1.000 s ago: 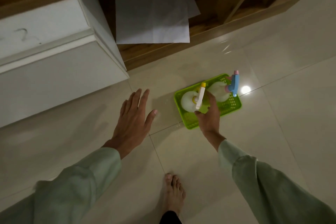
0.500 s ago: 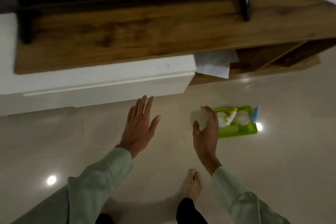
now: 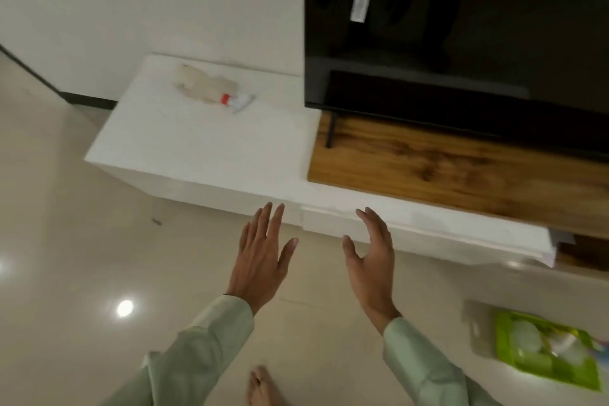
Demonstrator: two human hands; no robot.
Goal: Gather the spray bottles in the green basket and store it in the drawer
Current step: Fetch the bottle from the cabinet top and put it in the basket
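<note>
Plastic bottle (image 3: 211, 91) on the cabinet (image 3: 211, 142) looks light, slick; I'd grip its body. Left hand (image 3: 260, 260) and right hand (image 3: 372, 260) are spread, empty.

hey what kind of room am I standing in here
Most likely a home living room. A large black TV screen stands on a low media unit of white cabinet and wood top, over glossy tiled floor.
</note>
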